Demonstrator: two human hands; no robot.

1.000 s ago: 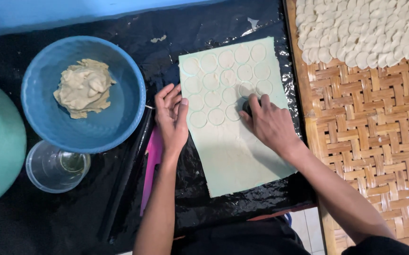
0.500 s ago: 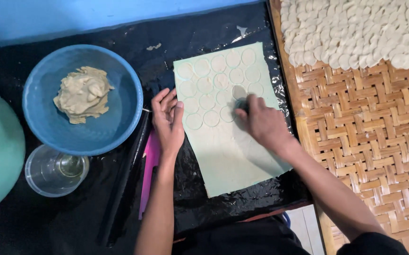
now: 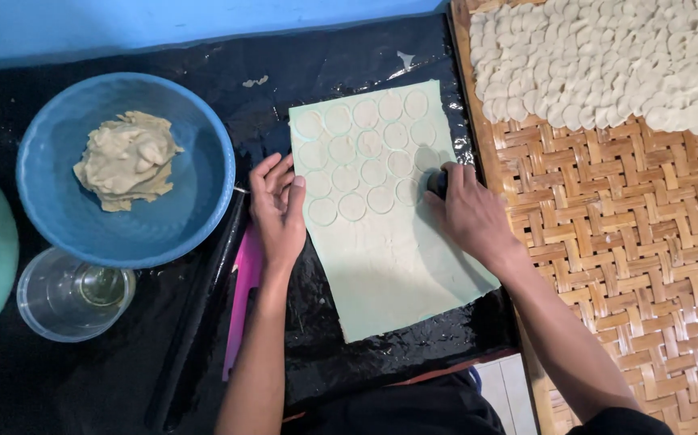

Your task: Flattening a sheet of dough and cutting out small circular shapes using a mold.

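Note:
A pale rolled-out dough sheet (image 3: 389, 266) lies on a black plastic-covered surface (image 3: 341, 56), its upper half marked with several cut circles. My left hand (image 3: 278, 209) rests flat at the sheet's left edge, fingers apart, holding nothing. My right hand (image 3: 471, 216) is at the sheet's right edge, closed on a small dark round cutter (image 3: 438, 184) that presses on the dough; most of the cutter is hidden by my fingers.
A blue bowl (image 3: 59, 217) with a lump of dough (image 3: 126, 159) sits at left, a clear cup (image 3: 71, 296) below it. A dark rolling pin (image 3: 196, 314) and pink strip (image 3: 240, 306) lie beside my left arm. A woven tray (image 3: 631, 234) at right carries several dough discs (image 3: 607, 56).
My right hand with the cutter has shifted to the right edge of the sheet. The view has moved, so everything sits further left. The left hand stays at the sheet's edge.

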